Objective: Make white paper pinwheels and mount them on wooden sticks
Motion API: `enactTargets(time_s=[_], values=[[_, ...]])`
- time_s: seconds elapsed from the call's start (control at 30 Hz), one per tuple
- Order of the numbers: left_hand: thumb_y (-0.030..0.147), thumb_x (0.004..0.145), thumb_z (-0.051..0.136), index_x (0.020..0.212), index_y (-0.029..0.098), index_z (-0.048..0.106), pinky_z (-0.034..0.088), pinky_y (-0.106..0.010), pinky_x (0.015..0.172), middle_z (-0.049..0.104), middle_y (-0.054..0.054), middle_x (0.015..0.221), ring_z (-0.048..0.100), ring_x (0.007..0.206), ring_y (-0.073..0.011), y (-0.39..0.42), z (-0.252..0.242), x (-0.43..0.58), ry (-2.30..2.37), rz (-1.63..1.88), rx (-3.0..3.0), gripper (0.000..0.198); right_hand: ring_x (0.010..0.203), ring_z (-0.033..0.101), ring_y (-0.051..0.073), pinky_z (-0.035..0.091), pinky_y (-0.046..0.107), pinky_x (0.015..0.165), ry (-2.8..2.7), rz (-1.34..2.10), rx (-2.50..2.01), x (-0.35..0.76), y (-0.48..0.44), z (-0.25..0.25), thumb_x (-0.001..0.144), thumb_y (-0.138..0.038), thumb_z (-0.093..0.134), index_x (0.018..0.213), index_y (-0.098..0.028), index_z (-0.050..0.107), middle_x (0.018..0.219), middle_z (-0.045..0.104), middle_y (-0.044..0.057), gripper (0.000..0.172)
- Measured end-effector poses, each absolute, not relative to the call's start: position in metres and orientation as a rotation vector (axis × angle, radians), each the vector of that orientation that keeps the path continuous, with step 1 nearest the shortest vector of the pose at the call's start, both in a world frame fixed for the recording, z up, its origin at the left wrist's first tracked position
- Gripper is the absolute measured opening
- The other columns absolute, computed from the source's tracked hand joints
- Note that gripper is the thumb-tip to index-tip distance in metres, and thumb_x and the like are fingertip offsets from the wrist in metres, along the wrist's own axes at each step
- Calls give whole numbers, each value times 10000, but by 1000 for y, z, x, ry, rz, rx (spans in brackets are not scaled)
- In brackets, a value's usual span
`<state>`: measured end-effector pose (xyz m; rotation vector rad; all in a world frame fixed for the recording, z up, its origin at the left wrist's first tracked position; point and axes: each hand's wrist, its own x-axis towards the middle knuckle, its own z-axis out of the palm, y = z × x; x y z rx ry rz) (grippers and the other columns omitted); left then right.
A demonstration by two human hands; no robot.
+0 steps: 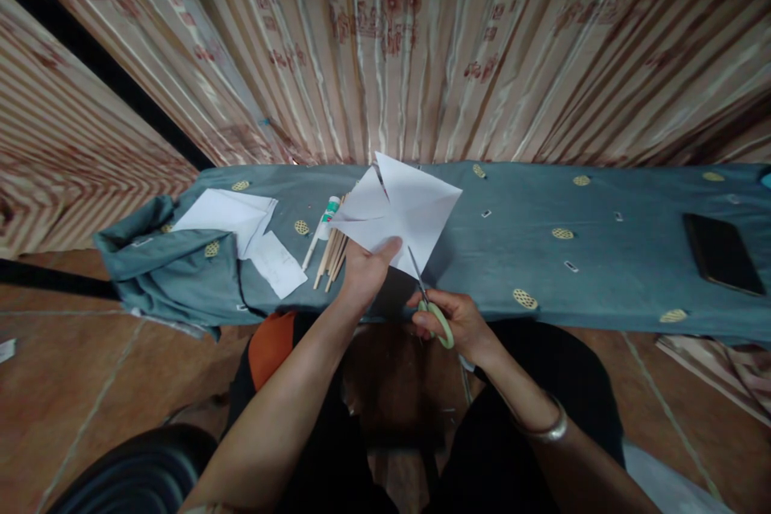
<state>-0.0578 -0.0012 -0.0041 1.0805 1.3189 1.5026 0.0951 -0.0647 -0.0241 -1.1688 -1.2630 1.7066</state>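
Note:
My left hand [369,269] grips a square sheet of white paper [417,205] by its near-left part, thumb on top, fingers hidden beneath. Two slits run inward from the paper's far and left corners. My right hand [461,324] is closed around the green handles of a pair of scissors [444,326]. The scissors' blades lie over the near corner of the paper, pointing toward its middle. Left of the paper, on the cloth, are several wooden sticks [330,261] and a white glue stick [329,210] with a green label.
A blue-green cloth [511,257] with yellow printed motifs covers the narrow table. White paper sheets [226,217] and a smaller paper piece [278,265] lie at the left. A black phone [723,253] rests at the right end. Curtains [391,56] hang behind. A black stool [138,470] stands at lower left.

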Motion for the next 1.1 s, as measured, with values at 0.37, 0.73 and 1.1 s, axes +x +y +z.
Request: enactTargets(time_s=[0.37,0.73,1.1], values=[[276,628,726,892,138,679,530,-347,833,734,-96,928,677,859,-227,-3,-4,-57,1331,1451,1126,302,475,549,99,452,230,491,-1258,1708,-1160,96,-64,-27,646,-486,789,858,-176,654,554,623,-35,399],[281,624,731,897,138,682,529,-337,831,734,-94,933,678,869,-225,-3,-4,-56,1322,1456,1102,312,450,543,97,449,230,469,-1239,1687,-1181,96,-63,-26,619,-486,808,810,-183,661,517,611,-42,386],[304,576,770,816,131,688,541,-333,737,733,-83,856,667,772,-211,-8,-8,-50,1286,1411,1001,306,450,544,96,460,234,470,-1225,1644,-1200,96,-62,-25,606,-529,803,818,-178,662,530,625,-34,433]])
